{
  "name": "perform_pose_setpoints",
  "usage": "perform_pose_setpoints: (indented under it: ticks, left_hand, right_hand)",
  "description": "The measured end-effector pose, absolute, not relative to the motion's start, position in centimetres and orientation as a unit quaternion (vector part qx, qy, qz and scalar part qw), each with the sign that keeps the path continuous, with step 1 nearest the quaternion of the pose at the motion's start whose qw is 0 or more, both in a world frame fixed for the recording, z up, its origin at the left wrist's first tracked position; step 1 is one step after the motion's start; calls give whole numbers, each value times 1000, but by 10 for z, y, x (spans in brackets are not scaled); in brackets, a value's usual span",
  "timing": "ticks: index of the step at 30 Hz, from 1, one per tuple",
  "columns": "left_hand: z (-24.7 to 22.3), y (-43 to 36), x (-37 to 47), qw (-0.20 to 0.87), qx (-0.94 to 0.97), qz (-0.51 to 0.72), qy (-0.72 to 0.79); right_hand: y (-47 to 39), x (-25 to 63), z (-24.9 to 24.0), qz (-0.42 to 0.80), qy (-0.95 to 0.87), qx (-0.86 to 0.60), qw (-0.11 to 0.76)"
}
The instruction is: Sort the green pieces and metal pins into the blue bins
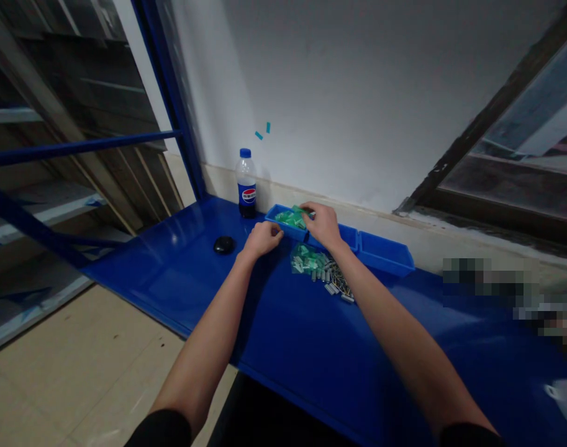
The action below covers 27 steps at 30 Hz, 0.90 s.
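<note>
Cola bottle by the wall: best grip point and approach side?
Grip the cola bottle around its clear upper body, above the label. It stands upright, so probably come in level from the front-left, where the table is bare; the blue tray crowds its right.

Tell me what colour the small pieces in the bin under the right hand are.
Green, seen in the head view: the pieces lie in the blue bin by the right hand.
</note>
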<state>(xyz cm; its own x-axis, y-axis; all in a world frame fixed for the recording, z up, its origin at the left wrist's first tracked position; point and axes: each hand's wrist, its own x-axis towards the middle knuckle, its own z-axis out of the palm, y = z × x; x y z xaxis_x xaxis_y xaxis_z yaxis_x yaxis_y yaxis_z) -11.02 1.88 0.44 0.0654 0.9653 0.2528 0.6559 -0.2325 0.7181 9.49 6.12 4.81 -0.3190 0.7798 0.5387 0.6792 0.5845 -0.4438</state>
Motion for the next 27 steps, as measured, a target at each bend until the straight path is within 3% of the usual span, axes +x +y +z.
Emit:
perform_pose_setpoints:
  ticks: [4,8,22,27]
  left_hand:
    - [6,17,-108,204,746,270,573]
    - [6,17,-108,239,780,256,519]
    - [6,9,-78,187,857,225,425]
    - [4,9,-73,167,850,242,437]
  right_hand:
    - [76,70,43,1,-851,-450,270]
    - [89,65,34,74,-882,-416,210]
    - [27,139,27,145,-783,-397,456]
    - [4,163,15,166,-757,-399,490]
